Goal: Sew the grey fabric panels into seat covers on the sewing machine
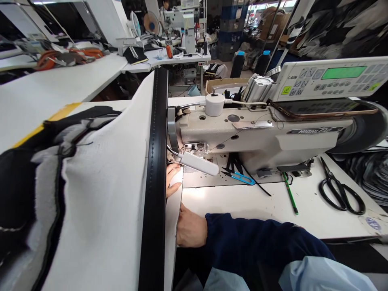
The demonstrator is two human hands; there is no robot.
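1. a big white fabric panel [106, 194] with a black edge strip [156, 182] stands raised just left of the sewing machine [257, 137], and its lower edge hangs down in front of the desk [242, 202].
2. the right hand [189, 228], in a dark blue sleeve, lies below the sewing machine's needle end and presses flat against the white fabric beside the black strip; its fingers are hidden behind the cloth.
3. a second hand [172, 178], taken as the left hand, shows only its fingers close under the machine's needle end, touching the fabric edge; whether it grips cannot be told.
4. a white lamp bar [198, 163] juts out from the machine's needle end, just above those fingers.
5. blue thread snips [241, 177] lie on the desk under the machine's arm.
6. a green pencil [290, 194] lies right of the snips, and black scissors [341, 194] lie farther right, below the machine's handwheel.
7. a control panel [330, 79] with a green screen sits on top of the machine.
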